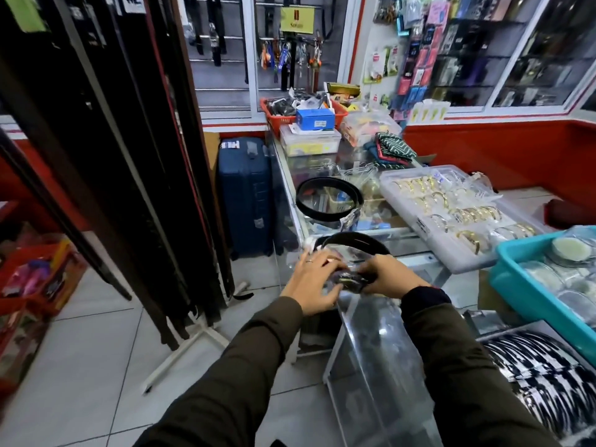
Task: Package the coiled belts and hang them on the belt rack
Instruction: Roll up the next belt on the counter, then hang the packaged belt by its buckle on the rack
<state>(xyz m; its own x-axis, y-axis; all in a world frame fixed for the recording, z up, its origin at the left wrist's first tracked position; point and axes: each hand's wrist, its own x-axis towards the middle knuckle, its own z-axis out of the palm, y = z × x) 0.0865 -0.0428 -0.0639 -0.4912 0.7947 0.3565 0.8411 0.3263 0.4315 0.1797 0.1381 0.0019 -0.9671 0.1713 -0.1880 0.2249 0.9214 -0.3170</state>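
Observation:
A black coiled belt rests on the near corner of the glass counter, its buckle end inside a clear plastic bag. My left hand presses on the bag's left side and my right hand grips its right side, both over the buckle. A second black coiled belt lies farther back on the glass, with a crumpled clear wrapper at its near right edge. The belt rack stands to the left, thick with hanging dark belts reaching almost to the floor.
A clear tray of gold bangles and a teal bin sit on the right. A blue suitcase stands between rack and counter. Red baskets sit on the tiled floor at left. Boxes and a red basket crowd the counter's far end.

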